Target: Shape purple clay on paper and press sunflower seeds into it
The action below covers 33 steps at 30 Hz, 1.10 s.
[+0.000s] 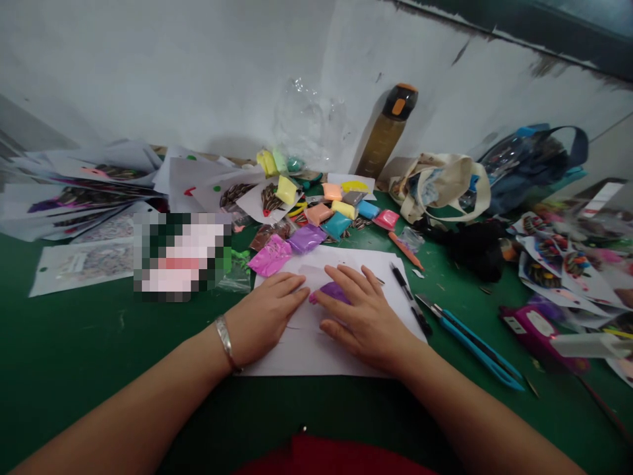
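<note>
White paper sheets lie in front of me on the green table, with a flat purple shape, probably modelling clay, on them. A small pink bit sits at its left end. My left hand rests on the paper's left side, fingers stretched out, fingertips close to the pink bit. Over the purple shape my right hand is spread with its fingers apart, partly covering it; whether it presses on the shape I cannot tell. A black pen lies along the paper's right edge.
Several coloured packets are heaped behind the paper. To the right lie a blue utility knife, blade out, and a pink device. A bottle leans against the wall beside a cloth bag. Stacked picture sheets stand left.
</note>
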Tool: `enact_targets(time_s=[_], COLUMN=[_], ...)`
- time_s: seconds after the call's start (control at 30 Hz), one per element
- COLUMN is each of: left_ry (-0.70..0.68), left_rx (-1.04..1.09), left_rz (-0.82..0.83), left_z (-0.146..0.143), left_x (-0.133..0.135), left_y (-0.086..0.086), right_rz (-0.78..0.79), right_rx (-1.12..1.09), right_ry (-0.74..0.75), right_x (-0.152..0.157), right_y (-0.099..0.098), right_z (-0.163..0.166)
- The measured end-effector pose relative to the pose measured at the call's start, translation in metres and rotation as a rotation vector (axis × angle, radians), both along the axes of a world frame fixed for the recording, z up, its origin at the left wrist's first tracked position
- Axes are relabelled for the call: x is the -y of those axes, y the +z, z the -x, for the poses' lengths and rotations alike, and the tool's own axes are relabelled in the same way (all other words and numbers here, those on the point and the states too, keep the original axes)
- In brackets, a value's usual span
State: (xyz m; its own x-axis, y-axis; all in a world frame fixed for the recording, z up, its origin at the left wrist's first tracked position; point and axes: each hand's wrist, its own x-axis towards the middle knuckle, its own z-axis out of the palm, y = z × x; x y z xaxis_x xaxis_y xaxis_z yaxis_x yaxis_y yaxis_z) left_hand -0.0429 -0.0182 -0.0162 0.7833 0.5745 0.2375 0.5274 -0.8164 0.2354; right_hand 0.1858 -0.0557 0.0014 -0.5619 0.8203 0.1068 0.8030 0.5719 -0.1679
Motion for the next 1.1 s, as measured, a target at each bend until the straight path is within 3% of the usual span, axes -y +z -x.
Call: enact_targets(time_s=[0.2,0.37,0.77,0.97,1.1], left_ry=[0.005,0.009,0.028,0.012,0.022], left_rx=[0.008,-0.009,-0.022,-0.033,-0.043], left_rz=[0.014,0.012,0.026,0.013,0.025], left_z=[0.000,0.001,0.000,0.001,0.001], left_x=[0.000,0.000,0.000,0.000,-0.001], left_y=[0.000,0.001,0.002,0.001,0.002], right_rz=[0.018,-0.023,0.050,0.016,0.065], right_rx=[0.010,-0.047,0.006,-0.024,0.046], right_ry=[0.027,-0.066,0.036,-0.076,-0.043], right_x=[-0.002,-0.004,-0.002,-0.005,-0.005], right_y=[0.000,0.004,0.004,0.003,0.003], right_z=[-0.003,-0.016,-0.005,-0.015,-0.012])
